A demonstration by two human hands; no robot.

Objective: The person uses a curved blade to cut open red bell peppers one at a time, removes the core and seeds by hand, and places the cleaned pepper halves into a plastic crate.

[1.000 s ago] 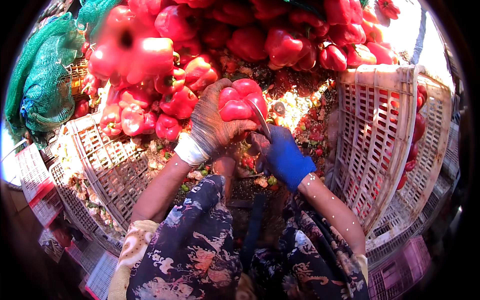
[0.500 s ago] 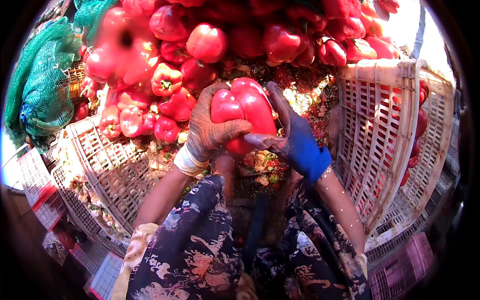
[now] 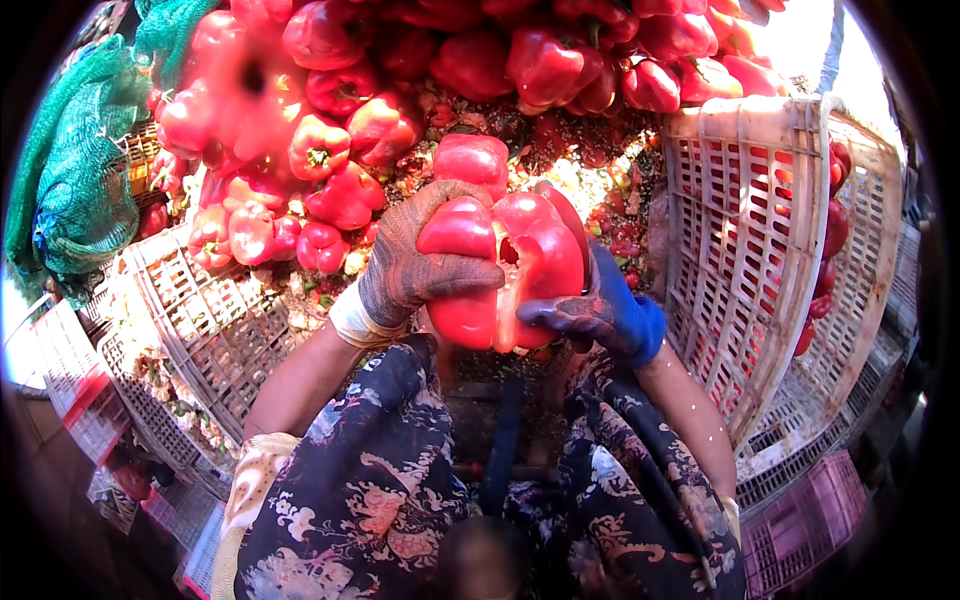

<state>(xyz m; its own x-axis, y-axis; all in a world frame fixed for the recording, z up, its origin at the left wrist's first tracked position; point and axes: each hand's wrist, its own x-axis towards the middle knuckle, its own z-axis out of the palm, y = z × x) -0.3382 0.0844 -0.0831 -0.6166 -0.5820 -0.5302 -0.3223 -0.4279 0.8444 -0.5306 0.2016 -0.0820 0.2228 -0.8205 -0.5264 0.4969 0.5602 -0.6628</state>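
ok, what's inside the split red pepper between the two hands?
The red pepper shows pale inner flesh and a dark hollow along its split. The deeper inside is covered by the pepper itself; can't tell if it holds seeds.

Left fingers [image 3: 462,276], right fingers [image 3: 565,314] around split red pepper [image 3: 540,262]; crate [image 3: 745,119] at right.

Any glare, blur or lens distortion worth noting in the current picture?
Head view: strong light burns out the upper right; head view: a hazy smear with a dark spot blurs the upper-left peppers; head view: the fisheye bends the right-hand crate and leaves black corners; head view: the cut pepper looks fairly sharp.
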